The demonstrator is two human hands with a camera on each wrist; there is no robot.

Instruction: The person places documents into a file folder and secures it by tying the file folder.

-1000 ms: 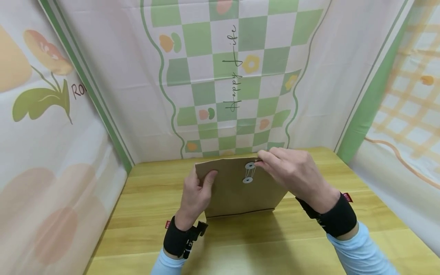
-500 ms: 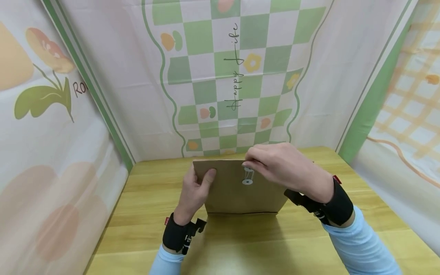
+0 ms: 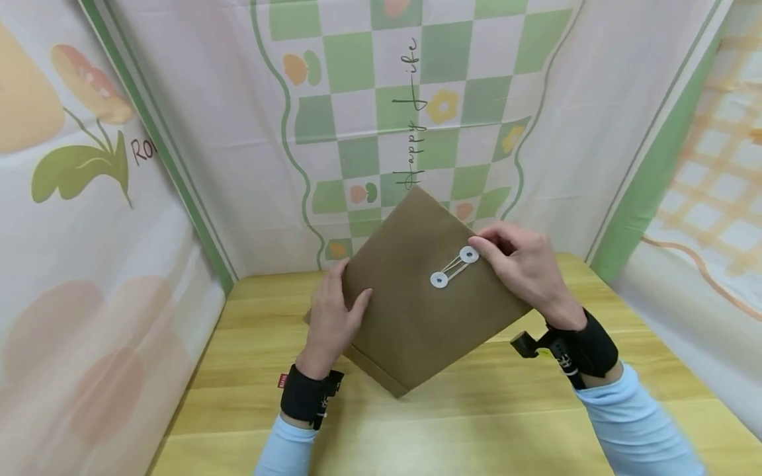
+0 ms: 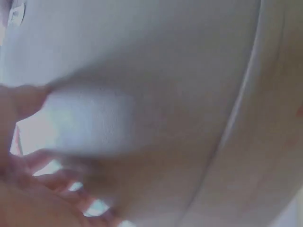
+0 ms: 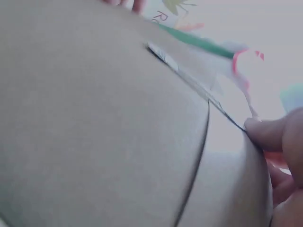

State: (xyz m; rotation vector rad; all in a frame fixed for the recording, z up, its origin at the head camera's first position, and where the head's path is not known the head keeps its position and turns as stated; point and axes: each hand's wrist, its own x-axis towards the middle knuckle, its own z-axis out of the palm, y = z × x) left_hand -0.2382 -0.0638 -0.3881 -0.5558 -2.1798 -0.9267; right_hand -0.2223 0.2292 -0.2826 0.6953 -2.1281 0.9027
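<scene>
A brown paper string-tie envelope (image 3: 411,324) is held tilted, one corner up, above the table in the head view. Two white round buttons (image 3: 438,279) sit on its face, with thin string (image 3: 455,266) wound between them. My left hand (image 3: 332,320) grips the left edge, thumb on the face and fingers partly hidden behind. At the right edge, beside the upper button, my right hand (image 3: 524,271) pinches the envelope between thumb and fingers. The envelope's brown surface (image 4: 165,94) fills most of the left wrist view. In the right wrist view a flap edge (image 5: 202,146) shows near the pinching thumb (image 5: 265,132).
Under the envelope lies a wood-grain table (image 3: 452,436). Printed cloth stands around it: a green checked back panel (image 3: 399,106), a flowered left panel (image 3: 89,264) and a plaid right panel (image 3: 714,198).
The envelope has turned counterclockwise from nearly level, with its face now more toward the camera. My right hand has shifted from the top edge by the upper button to the right edge. The left keeps its grip.
</scene>
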